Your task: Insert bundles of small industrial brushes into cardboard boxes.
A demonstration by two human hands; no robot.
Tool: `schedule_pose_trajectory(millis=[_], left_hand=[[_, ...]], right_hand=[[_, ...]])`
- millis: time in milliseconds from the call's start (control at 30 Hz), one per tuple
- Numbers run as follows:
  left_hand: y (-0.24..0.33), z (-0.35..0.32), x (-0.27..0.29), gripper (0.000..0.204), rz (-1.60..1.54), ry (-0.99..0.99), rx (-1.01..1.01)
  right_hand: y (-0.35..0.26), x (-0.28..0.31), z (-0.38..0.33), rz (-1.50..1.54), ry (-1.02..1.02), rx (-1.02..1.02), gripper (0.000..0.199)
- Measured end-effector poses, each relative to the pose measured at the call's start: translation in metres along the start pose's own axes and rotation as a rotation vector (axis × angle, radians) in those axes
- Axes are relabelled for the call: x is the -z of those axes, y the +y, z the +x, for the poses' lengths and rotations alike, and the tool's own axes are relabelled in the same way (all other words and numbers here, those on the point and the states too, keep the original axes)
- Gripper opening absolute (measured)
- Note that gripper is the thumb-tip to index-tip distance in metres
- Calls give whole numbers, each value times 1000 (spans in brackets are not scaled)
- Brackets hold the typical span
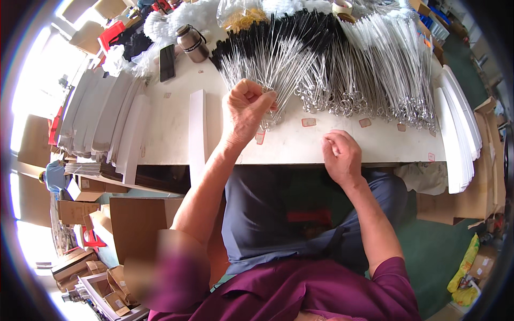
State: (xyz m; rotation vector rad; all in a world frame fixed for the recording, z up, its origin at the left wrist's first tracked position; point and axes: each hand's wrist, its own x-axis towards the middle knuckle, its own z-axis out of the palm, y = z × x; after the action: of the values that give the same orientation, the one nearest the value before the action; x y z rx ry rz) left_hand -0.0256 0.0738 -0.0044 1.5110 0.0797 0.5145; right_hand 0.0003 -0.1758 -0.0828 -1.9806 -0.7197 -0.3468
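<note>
Long thin wire brushes with black bristles [316, 27] lie fanned in a thick pile on the table, their looped metal ends toward me. My left hand [245, 111] is closed at the loops on the pile's near left side, thumb and forefinger pinched on a wire brush [266, 122]; the curled fingers partly hide the grip. Just over the table's front edge, my right hand [342, 158] has its fingers curled in, with nothing visible in them. Similar wire brushes with pale bristles [393, 59] are heaped to the right.
Stacked white strips [101, 115] stand at the left, and more white strips [458, 128] at the right. A single white strip [197, 125] lies beside my left forearm. Farther back are a phone [167, 62] and a metal bottle [193, 44]. Cardboard boxes [136, 227] sit below left.
</note>
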Motion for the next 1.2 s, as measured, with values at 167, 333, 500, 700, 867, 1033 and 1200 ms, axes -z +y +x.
schedule_pose_trajectory(millis=[167, 333, 500, 700, 867, 1033, 1200], left_hand=[[23, 2, 3, 15, 130, 41, -82], [39, -11, 7, 12, 465, -6, -280], [52, -47, 5, 12, 451, -64, -351], [44, -75, 13, 15, -30, 29, -72], [36, -86, 16, 16, -349, 70, 144], [24, -97, 14, 16, -526, 24, 197], [17, -104, 7, 15, -491, 32, 261]], right_hand=[[-29, -28, 38, -36, -41, 312, 26], [-45, -66, 105, 796, -384, -415, 64], [-77, -69, 153, 1371, -295, -654, 52], [-88, -50, 150, 1237, -217, -457, 35], [-74, -27, 133, 1073, -190, -374, 32], [-71, -8, 110, 1104, -150, -382, 28], [-74, 3, 89, 1091, -66, -392, 25]])
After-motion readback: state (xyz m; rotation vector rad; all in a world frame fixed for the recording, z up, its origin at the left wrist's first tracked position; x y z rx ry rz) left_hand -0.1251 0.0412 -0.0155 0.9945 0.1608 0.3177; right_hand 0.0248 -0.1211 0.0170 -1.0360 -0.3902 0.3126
